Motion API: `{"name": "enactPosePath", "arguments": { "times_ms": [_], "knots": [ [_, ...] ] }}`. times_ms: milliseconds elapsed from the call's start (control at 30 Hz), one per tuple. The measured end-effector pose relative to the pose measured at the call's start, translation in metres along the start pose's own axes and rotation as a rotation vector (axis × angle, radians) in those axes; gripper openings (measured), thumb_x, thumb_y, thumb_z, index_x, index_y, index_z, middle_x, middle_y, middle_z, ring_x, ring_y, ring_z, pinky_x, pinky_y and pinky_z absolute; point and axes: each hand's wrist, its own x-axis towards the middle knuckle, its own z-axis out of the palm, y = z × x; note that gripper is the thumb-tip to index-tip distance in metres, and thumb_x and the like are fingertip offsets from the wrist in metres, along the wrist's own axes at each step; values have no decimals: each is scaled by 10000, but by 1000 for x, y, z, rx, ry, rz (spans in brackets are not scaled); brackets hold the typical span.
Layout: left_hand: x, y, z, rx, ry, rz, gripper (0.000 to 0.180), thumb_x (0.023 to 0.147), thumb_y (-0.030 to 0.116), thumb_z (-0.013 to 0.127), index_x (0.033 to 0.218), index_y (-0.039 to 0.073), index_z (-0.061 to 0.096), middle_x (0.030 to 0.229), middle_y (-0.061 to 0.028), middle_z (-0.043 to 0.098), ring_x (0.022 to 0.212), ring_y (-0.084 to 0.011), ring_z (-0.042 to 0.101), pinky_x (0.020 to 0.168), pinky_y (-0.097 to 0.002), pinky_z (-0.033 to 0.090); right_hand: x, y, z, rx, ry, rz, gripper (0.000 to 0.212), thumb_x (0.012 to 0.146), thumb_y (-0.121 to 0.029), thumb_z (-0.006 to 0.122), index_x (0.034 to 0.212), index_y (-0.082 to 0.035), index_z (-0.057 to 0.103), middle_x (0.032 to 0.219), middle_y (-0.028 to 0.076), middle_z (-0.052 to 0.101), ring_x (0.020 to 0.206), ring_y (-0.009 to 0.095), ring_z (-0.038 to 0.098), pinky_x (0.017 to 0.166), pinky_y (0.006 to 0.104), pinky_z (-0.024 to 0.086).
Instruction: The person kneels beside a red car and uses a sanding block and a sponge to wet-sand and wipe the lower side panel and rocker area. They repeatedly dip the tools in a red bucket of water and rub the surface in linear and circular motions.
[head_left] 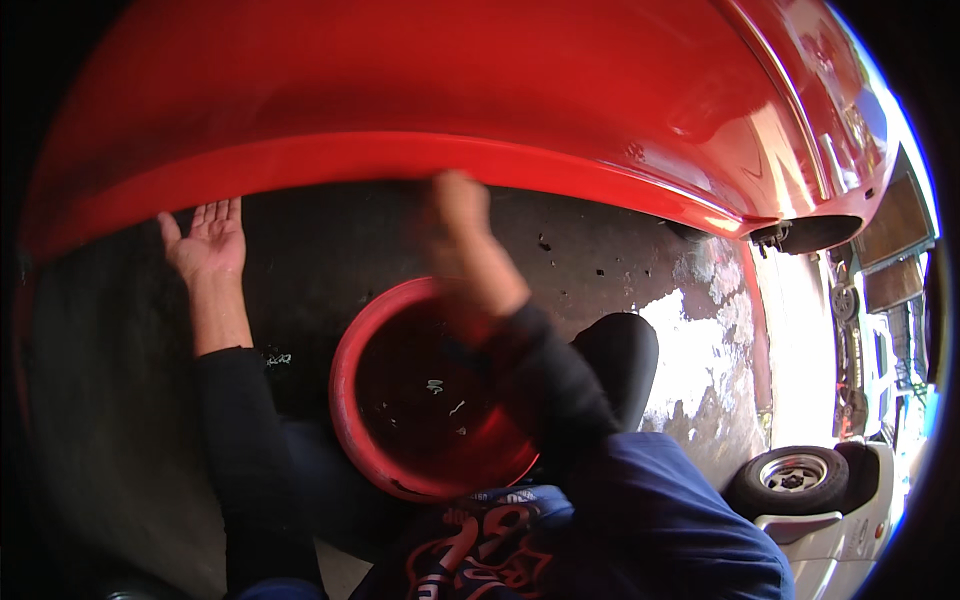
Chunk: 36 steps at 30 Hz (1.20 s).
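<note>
A glossy red car body (430,80) spans the far side, its lower sill (380,155) curving across in front of me. My left hand (212,243) is palm up at the sill's lower edge, fingers stretched out and their tips reaching its underside. The palm holds nothing. Blurred by motion, my right hand (460,215) is at the sill's edge farther right, and its fingers cannot be made out. Whether it holds anything is hidden. A round red tub (348,400) with dark contents and a few bright glints stands between my forearms, partly covered by my right arm.
My bent knee (620,365) is beside the tub. The dark floor (120,400) has small dark bits and a bright sunlit patch (690,350) at right. A wheel arch (820,235) opens at the car's right end. Another vehicle's wheel (795,475) is at lower right.
</note>
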Motion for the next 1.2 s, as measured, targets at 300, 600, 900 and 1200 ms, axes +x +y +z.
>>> {"name": "enactPosePath", "arguments": {
  "times_ms": [300, 600, 900, 1200],
  "knots": [
    [4, 35, -3, -37, 44, 163, 857, 1005, 582, 375, 1545, -43, 146, 1621, -203, 202, 1500, -335, 219, 1226, -521, 192, 28, -12, -163, 689, 1, -214, 345, 979, -190, 551, 1241, 34, 552, 1081, 203, 670, 918, 358, 696, 799, 522, 612],
    [-1, 20, -2, -27, 3, 38, 856, 999, 560, 418, 1542, -44, 150, 1628, -191, 184, 1502, -336, 209, 1217, -555, 204, -6, 19, 9, 448, -48, -31, 245, 856, -32, 557, 1086, -61, 636, 1000, 104, 683, 986, 233, 648, 851, 365, 539],
    [6, 14, -4, 89, 29, 88, 825, 1001, 525, 440, 1530, -48, 169, 1596, -212, 236, 1485, -347, 245, 1210, -545, 236, 32, 82, -241, 1047, 321, -224, 244, 896, -122, 545, 1129, -62, 584, 1004, 89, 649, 918, 255, 649, 859, 445, 541],
    [-7, -6, 10, 142, 30, 95, 730, 1001, 482, 477, 1444, -72, 301, 1545, -217, 321, 1451, -367, 300, 1194, -555, 270, 39, 59, -92, 878, 154, -176, 416, 990, -495, 564, 1133, -105, 600, 799, -9, 596, 707, 185, 564, 636, 370, 463]
  ]
}}
